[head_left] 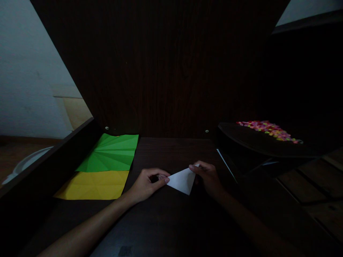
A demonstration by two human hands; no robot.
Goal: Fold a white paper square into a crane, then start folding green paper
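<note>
A small white paper [182, 180], folded into a triangle, is held between my two hands above the dark wooden surface. My left hand [149, 184] pinches its left corner between thumb and fingers. At the upper right corner, my right hand [208, 176] grips the paper with the thumb on top; its fingers behind are partly hidden. To the left of my left hand lies a green paper sheet [112, 152] with fan-like creases. It overlaps a yellow creased sheet [93, 185] nearer to me.
A dark raised board [160, 71] stands at the back. On the right, a curved shelf [249, 141] bears a pile of small pink, red and yellow pieces [270, 131]. A low side rail [53, 153] runs along the left. The room is dim.
</note>
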